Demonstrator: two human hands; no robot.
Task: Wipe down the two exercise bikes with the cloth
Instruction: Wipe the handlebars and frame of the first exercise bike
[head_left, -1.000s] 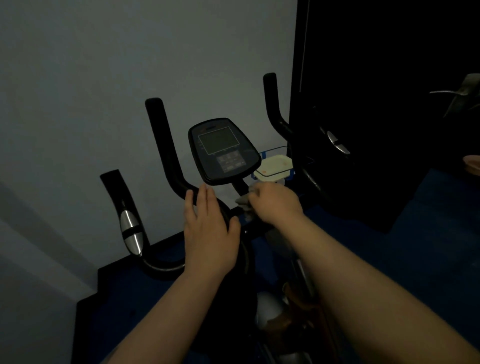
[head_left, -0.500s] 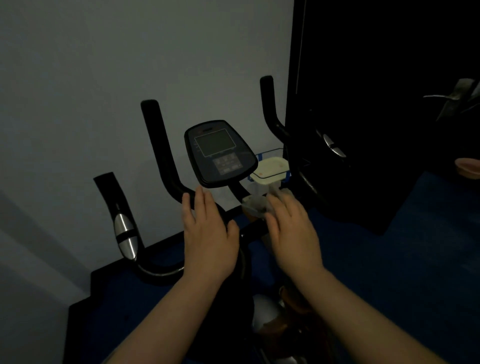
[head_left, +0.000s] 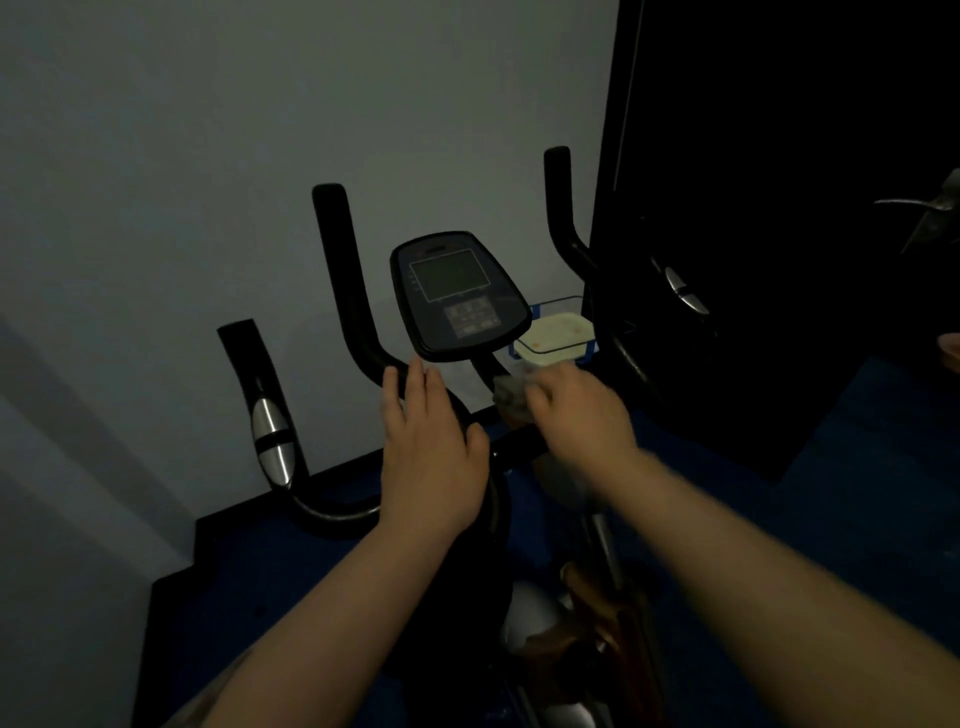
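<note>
In dim light, the person is standing over an exercise bike (head_left: 467, 519) that is sitting close to a pale wall (head_left: 260, 156). The left hand (head_left: 428, 457) is resting flat on the black handlebar (head_left: 358, 332) just below the console (head_left: 460, 296), its fingers (head_left: 415, 384) lying straight and together and gripping nothing. The right hand (head_left: 576, 415) is reaching in just right of the console stem, its fingers curling around a pale cloth (head_left: 511, 397) and pressing it against the bar there; the hand is blurred, so how tightly it is gripping is hard to tell. The cloth is showing at the left of that hand, touching the stem below the console. A silver sensor pad (head_left: 270, 436) is sitting on the near left grip. A cream lidded container (head_left: 556, 335) is lying on the floor beyond the right hand, next to a dark door (head_left: 779, 208). The floor (head_left: 831, 493) is looking dark blue.
</note>
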